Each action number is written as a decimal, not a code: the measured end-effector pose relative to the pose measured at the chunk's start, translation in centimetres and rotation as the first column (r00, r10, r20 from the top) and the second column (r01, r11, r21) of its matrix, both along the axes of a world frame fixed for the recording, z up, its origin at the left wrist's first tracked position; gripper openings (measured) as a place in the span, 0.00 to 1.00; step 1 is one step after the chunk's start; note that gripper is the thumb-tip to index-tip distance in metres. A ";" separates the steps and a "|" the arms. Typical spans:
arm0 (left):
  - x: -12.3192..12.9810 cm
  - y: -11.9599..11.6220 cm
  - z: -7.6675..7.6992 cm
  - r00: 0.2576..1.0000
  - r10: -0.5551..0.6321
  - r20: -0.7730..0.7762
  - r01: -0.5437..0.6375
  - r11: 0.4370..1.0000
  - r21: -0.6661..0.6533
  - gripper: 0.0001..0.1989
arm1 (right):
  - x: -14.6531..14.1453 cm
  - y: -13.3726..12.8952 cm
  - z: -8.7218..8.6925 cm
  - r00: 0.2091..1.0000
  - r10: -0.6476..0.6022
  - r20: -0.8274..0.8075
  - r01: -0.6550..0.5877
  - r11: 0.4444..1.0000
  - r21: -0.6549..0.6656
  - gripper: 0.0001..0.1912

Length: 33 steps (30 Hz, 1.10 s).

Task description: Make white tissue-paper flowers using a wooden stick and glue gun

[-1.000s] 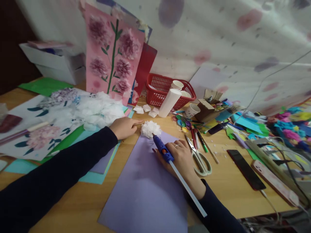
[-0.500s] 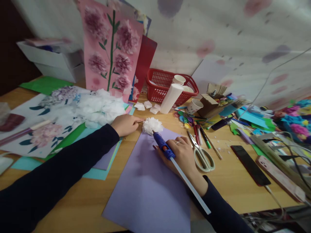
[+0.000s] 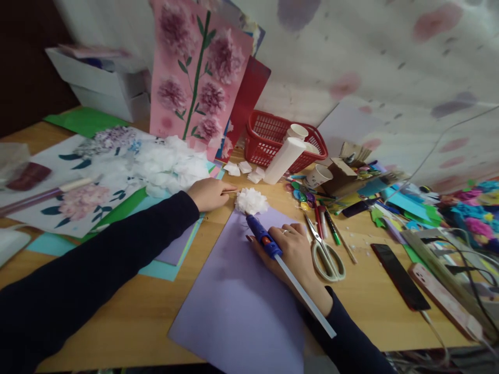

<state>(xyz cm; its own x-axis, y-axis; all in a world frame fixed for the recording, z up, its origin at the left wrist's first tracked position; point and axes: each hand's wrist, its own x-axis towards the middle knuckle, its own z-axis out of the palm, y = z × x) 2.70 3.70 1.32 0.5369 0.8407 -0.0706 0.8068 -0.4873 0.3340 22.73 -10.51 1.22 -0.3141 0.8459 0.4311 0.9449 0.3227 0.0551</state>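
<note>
My right hand (image 3: 290, 252) is closed around a blue glue gun (image 3: 263, 236), with a long translucent glue stick (image 3: 304, 293) sticking out of its back end. The nozzle meets the near side of a white ruffled paper flower (image 3: 251, 200). My left hand (image 3: 210, 195) pinches a thin stick (image 3: 230, 191), whose tip points toward the flower; whether the two join I cannot tell. Beneath the right hand lies a sheet of purple paper (image 3: 237, 311), its top edge by the flower. White-handled scissors (image 3: 328, 259) rest just right of that hand.
A pile of white tissue petals (image 3: 167, 163) lies left, beside a pink flower picture (image 3: 198, 78) standing upright. Behind are a red basket (image 3: 268, 148) and a white roll (image 3: 284, 161). Pens (image 3: 333, 228), a black phone (image 3: 399, 275) and a power strip (image 3: 436, 259) occupy the right.
The view has shifted slightly, so most things sit a little further right. Both hands keep their grips, and the glue gun's tip stays at the flower.
</note>
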 end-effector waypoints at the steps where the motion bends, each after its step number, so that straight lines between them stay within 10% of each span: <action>1: 0.0 0.0 -0.1 1.000 -0.001 0.007 0.001 1.000 0.004 0.25 | 0.0 0.0 0.1 1.000 0.000 0.001 0.000 1.000 0.002 0.19; 33: 0.0 -0.2 0.2 1.000 -0.007 0.010 0.007 1.000 -0.018 0.25 | -0.4 0.8 2.1 0.993 0.017 0.114 -0.014 0.999 -0.032 0.21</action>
<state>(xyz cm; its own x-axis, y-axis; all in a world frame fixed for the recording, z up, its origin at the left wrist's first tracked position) 2.73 3.51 1.48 0.5434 0.8356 -0.0803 0.8000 -0.4865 0.3512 22.30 -9.75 3.28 -0.3728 0.8530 0.3654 0.9279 0.3404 0.1520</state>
